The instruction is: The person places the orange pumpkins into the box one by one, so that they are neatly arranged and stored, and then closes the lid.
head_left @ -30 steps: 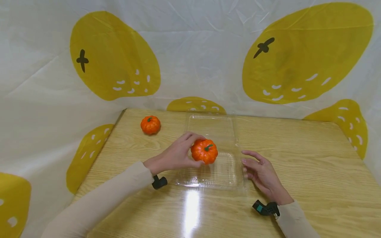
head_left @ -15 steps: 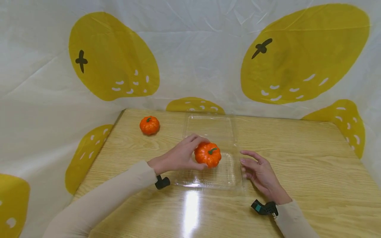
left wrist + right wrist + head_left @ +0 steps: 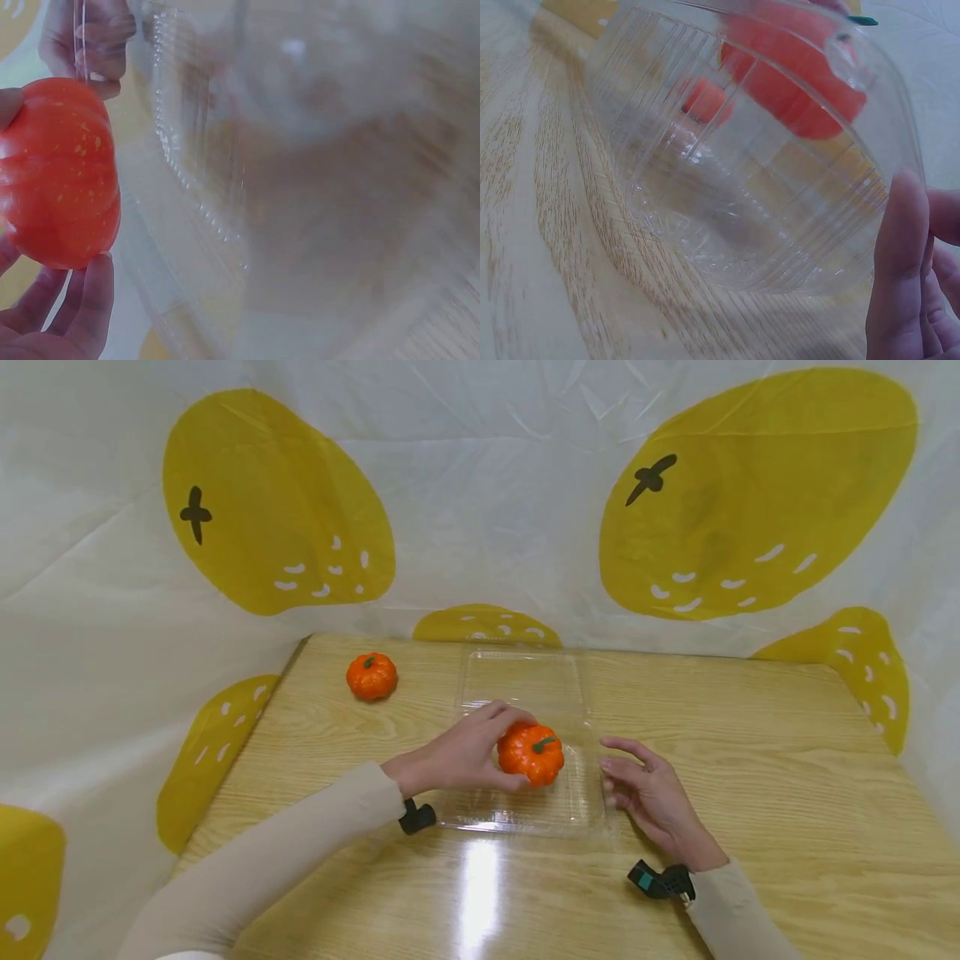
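My left hand (image 3: 472, 753) grips an orange toy pumpkin (image 3: 531, 755) with a green stem, thumb and fingers round its sides. The pumpkin is over the near half of a clear plastic container (image 3: 517, 832), whose lid (image 3: 525, 677) lies folded back. In the right wrist view the held pumpkin (image 3: 795, 82) shows through the container's wall, above its floor. At the container's right side is my right hand (image 3: 656, 793); its thumb and fingers hold the rim. A second toy pumpkin (image 3: 371, 677) rests on the table, left of the lid.
The wooden table (image 3: 750, 760) ends at the back against a white cloth (image 3: 495, 510) printed with yellow fruit. Bare wood lies right of the container and in front of it. Black wrist cameras sit under both cuffs.
My left hand has carried the pumpkin a little right and toward me, over the container's near half. The right hand stays at the rim. The view shifts slightly.
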`<state>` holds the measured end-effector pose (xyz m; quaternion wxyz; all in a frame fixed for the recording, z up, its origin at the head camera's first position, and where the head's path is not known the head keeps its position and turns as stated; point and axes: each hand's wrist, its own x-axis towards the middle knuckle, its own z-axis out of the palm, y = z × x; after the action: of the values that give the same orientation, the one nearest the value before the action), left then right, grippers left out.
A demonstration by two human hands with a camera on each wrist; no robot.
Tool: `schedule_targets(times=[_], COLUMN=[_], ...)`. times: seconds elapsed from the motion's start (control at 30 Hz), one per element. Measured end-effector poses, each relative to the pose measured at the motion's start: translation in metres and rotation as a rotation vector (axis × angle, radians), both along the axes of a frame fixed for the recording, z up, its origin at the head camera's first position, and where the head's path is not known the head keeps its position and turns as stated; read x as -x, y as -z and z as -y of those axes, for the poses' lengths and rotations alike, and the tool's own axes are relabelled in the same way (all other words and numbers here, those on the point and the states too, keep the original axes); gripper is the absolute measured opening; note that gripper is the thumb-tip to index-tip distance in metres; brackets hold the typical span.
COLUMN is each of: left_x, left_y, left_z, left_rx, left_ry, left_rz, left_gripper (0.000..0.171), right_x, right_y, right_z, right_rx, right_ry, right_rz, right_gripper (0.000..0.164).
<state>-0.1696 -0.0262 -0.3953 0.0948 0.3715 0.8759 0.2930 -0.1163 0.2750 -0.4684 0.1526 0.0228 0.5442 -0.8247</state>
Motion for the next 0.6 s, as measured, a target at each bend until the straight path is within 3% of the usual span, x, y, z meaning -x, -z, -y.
schedule_targets(times=[0.6], left_x=[0.006], left_y=[-0.005], left_z=[-0.017], left_rx=[0.068], left_ry=[0.082], left_rz=[0.013], left_gripper=[0.068], right_x=[0.002], right_y=[0.001], right_z=[-0.001], right_rx=[-0.025], right_ry=[0.012], right_rz=[0.020], right_gripper=[0.027])
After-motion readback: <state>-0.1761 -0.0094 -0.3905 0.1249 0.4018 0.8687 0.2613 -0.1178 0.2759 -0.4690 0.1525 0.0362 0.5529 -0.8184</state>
